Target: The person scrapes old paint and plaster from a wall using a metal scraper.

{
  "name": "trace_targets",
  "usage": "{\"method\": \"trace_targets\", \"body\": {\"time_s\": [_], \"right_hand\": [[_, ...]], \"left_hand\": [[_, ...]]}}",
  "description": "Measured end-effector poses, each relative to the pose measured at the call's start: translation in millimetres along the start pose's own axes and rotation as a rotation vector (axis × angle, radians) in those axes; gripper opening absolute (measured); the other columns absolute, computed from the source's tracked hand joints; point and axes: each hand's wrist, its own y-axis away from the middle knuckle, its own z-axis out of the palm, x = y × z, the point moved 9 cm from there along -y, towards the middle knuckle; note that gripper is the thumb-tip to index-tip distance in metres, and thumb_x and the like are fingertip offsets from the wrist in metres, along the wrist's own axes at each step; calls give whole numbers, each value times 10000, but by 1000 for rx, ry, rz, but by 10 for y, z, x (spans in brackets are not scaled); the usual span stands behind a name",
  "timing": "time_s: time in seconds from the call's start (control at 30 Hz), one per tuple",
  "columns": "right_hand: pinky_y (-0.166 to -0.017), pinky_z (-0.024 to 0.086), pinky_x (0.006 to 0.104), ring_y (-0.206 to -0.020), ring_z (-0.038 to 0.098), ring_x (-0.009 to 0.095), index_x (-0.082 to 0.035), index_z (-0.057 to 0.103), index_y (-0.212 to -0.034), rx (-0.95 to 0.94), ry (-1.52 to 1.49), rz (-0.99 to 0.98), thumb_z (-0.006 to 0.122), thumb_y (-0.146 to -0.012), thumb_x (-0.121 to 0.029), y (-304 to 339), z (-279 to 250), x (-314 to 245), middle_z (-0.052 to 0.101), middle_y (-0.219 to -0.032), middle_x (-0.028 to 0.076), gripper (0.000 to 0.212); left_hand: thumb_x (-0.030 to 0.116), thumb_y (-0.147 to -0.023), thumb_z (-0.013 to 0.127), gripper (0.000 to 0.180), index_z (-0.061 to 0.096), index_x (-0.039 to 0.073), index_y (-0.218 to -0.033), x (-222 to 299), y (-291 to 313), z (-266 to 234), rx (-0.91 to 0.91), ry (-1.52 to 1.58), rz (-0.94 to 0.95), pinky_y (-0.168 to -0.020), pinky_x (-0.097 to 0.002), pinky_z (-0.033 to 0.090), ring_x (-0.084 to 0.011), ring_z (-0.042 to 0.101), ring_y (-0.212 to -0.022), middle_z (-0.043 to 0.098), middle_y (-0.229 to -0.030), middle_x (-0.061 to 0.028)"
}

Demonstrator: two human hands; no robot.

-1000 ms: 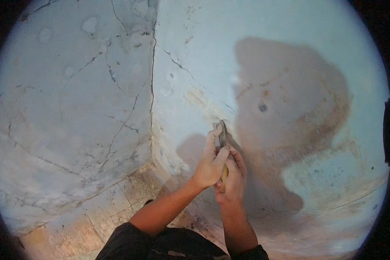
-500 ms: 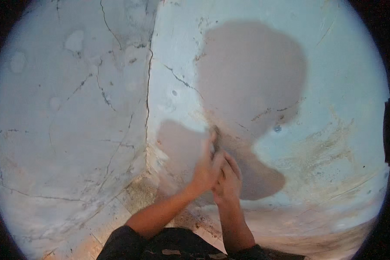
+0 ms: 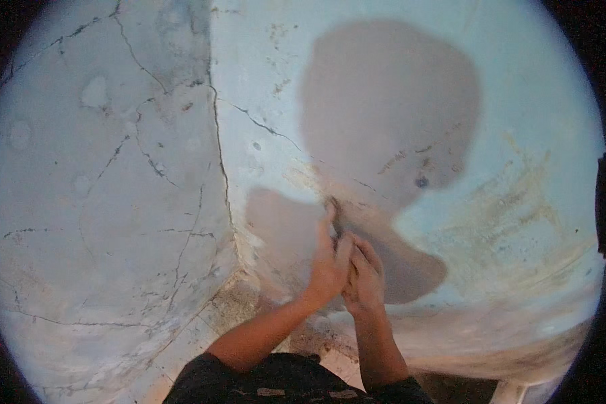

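Observation:
My left hand (image 3: 328, 264) and my right hand (image 3: 365, 277) are held together in front of a pale blue wall (image 3: 518, 128). The left index finger points upward, while its other fingers are bent toward the right hand. My right hand's fingers curl against the left one. A narrow dark shape (image 3: 337, 219) runs beside the left index finger; whether it is a slim object or a shadow I cannot tell. The palms and whatever lies between them are hidden.
A greyer, cracked wall (image 3: 114, 215) meets the blue one at a corner on the left. Stained floor (image 3: 232, 306) shows below that corner. My shadow (image 3: 390, 108) falls on the blue wall. A pale post-like thing (image 3: 510, 392) stands at the lower right.
The view has shifted, and the wall corner now sits further left at the top. Both hands appear slightly further right, still together. The pale post-like thing has come into view.

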Motion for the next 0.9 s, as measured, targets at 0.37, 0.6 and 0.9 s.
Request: {"method": "trace_targets", "body": {"time_s": [0.37,0.6,0.9], "right_hand": [[-393,411,232,-548,580,87,-47,652,-1231,-162,-2,76,634,-1015,-152,-364,513,253,694,-898,47,241],[-506,534,236,-748,694,139,40,585,-1316,-70,-41,-77,532,-1046,-91,319,-642,-436,709,-1081,149,305],[-395,440,239,-594,617,90,13,620,-1293,-214,-2,80,565,-1047,-119,-127,313,-218,714,-1052,95,285]], "left_hand": [[97,-1047,476,460,375,-32,-1477,-227,-403,-438,8,120,-233,-939,-359,465,-219,542,-1065,545,-1241,-173],[130,-1080,452,595,204,-11,-1602,169,369,633,-155,-16,47,-1158,-418,334,-312,410,-1399,360,-1561,-258],[135,-1087,477,467,301,40,-1508,-30,-311,6,22,101,-44,-798,-308,530,-170,620,-921,637,-1067,-112]]}}
